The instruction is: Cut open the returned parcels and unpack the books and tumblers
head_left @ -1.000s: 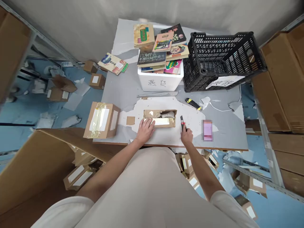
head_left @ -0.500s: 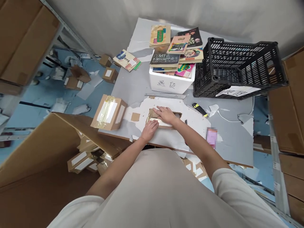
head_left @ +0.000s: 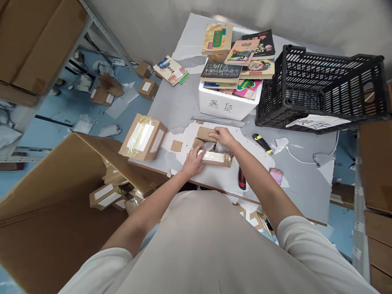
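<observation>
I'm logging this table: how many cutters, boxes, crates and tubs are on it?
Cutters: 2, red cutter and yellow cutter
Boxes: 2, open box and closed box
Crates: 1, black crate
Tubs: 1, white tub
Total: 6

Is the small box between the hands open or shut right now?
Open: the right hand holds a flap back from the box, and something pale shows inside.
</observation>
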A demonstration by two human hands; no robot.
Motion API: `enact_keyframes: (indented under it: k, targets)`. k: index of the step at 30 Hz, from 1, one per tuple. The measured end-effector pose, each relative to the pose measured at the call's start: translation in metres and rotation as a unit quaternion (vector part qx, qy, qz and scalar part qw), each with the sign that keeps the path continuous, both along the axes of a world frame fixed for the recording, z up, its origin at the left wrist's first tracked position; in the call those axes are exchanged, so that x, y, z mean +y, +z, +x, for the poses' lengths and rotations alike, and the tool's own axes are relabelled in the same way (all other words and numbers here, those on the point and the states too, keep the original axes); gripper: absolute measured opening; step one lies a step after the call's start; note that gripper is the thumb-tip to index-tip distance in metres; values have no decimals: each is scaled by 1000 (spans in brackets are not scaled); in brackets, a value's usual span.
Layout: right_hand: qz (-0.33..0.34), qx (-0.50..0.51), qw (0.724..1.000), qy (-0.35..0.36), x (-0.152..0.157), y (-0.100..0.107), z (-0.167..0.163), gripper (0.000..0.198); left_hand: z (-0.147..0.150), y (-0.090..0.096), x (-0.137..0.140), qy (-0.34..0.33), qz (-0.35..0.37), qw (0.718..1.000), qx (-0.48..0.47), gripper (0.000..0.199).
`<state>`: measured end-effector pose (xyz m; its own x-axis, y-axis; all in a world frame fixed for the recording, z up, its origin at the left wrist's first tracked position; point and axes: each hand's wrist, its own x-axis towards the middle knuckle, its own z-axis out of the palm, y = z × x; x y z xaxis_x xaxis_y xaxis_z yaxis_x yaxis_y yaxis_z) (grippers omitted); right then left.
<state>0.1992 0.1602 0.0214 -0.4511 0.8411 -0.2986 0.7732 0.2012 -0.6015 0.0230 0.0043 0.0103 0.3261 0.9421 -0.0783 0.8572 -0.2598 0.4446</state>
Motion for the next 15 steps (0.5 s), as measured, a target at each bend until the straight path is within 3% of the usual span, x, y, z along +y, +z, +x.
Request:
enact_keyframes:
  k: [2,4,7,9,12,15]
  targets:
    - [-4,-9,1000,-14,-1,-1,5,39,-5,17,19,-24,-22,999,39,98]
    - [36,-14,999,-27,-10,5,10,37,-17,30,43,-64,-36,994,85,123]
    - [181,-16,983,-11,-40,23,15,45,-42,34,75,-175,-64,975,123,138]
    - [233,-21,970,60,-65,34,14,43,-57,28,89,-232,-78,962,123,142]
    - [171,-53,970,164,-94,39,-1,44,-69,14,97,-267,-80,954,110,143]
    - [79,-132,977,150,-105,33,-24,53,-69,4,95,-266,-63,956,103,134]
